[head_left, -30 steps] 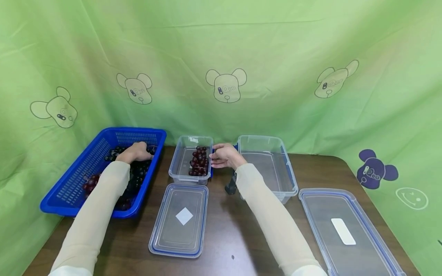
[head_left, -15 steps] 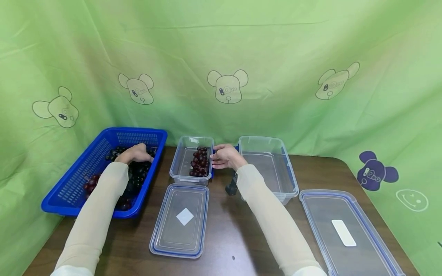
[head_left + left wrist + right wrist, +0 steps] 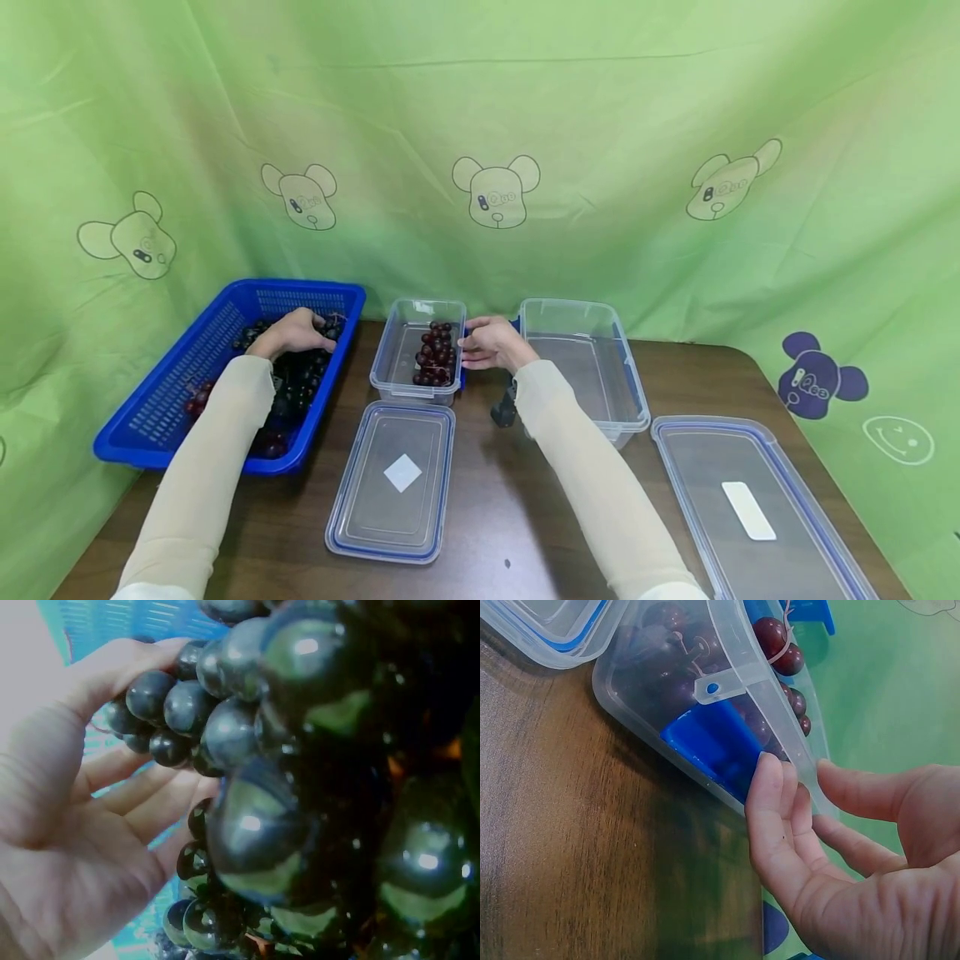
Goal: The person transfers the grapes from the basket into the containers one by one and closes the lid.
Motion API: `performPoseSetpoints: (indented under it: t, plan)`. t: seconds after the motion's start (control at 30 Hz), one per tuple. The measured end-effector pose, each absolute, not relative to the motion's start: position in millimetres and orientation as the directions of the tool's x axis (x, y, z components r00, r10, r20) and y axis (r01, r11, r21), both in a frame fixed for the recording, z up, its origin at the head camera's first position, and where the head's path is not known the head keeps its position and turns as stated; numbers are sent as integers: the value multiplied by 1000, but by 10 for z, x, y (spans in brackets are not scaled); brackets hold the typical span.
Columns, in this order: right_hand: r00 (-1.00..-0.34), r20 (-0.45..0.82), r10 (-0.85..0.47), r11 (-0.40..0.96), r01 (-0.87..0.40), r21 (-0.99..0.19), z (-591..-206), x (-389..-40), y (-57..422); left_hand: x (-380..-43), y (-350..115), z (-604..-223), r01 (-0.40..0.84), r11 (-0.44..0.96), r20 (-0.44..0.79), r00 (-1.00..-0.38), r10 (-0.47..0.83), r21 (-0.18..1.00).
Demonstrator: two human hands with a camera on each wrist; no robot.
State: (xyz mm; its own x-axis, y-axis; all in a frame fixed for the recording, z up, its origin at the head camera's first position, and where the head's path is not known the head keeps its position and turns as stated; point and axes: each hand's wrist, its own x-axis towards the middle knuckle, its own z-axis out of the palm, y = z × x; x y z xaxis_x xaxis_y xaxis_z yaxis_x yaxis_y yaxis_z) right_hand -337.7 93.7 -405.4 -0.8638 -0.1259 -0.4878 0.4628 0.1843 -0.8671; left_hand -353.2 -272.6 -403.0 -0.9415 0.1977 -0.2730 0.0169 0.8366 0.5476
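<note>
In the blue basket point(image 3: 153, 408), my left hand point(image 3: 294, 331) is in among dark grapes. The left wrist view shows the left thumb curled over a bunch of black grapes point(image 3: 191, 705), with the fingers underneath and behind it. My right hand point(image 3: 495, 342) touches the right side of a small clear container point(image 3: 386, 354); its fingertips point(image 3: 765, 769) meet the container's blue side latch point(image 3: 718, 742) and the thumb tip lies at the rim. A bunch of dark red grapes point(image 3: 433, 357) sits inside that container, toward its right side.
A lid point(image 3: 367, 521) with a blue seal lies before the small container. Right of my right hand stands a larger clear container point(image 3: 577, 367), with its big lid point(image 3: 712, 467) further right. A small black object point(image 3: 504, 408) is under my right wrist. A green curtain point(image 3: 600, 100) hangs behind.
My left hand has shifted slightly within the basket, and more dark grapes show around its fingers. The right hand keeps its place at the small container. The head view has tilted a little.
</note>
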Motion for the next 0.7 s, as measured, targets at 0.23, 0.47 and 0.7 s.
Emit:
performPoseSetpoints:
  t: [0.23,0.47,0.7]
  plan:
    - [-860,-494,-129,182,469,-864,-4051,-3382,934,-3491,-2750,-4010,-49,718,-249,-953,175,694]
    - [-859,-496,-129,177,472,-863,-4054,-3375,938,-3466,-2782,-3982,-66,613,-208,-964,163,787]
    - [-862,-490,-132,171,467,-867,-4055,-3387,932,-3473,-2802,-3961,-58,500,-118,-989,90,864]
